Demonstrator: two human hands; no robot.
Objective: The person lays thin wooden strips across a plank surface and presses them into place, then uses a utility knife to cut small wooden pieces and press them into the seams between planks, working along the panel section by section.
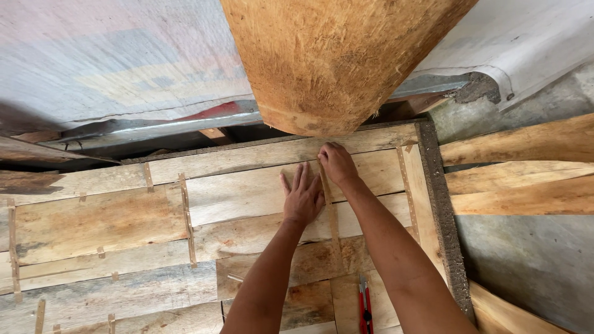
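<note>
On plank panel point(247, 192): left hand point(302, 199) flat, right hand point(337, 164) pressing thin strip point(333, 226).

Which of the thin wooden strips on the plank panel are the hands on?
The near-vertical thin strip below the log: the right hand pinches its top, the left hand lies flat beside it. Other strips lie untouched.

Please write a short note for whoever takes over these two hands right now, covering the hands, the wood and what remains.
Left hand: flat, fingers spread, pressing the panel of pale rough wooden planks.
Right hand: fingertips pinching the top of the thin narrow wooden strip, which runs down across the planks.
Red-handled tool lies on the planks near the right forearm.
Big round brown log end stands just above the panel.
Done: several thin strips already lie across plank joints.
Left: this strip is only held in place.
</note>
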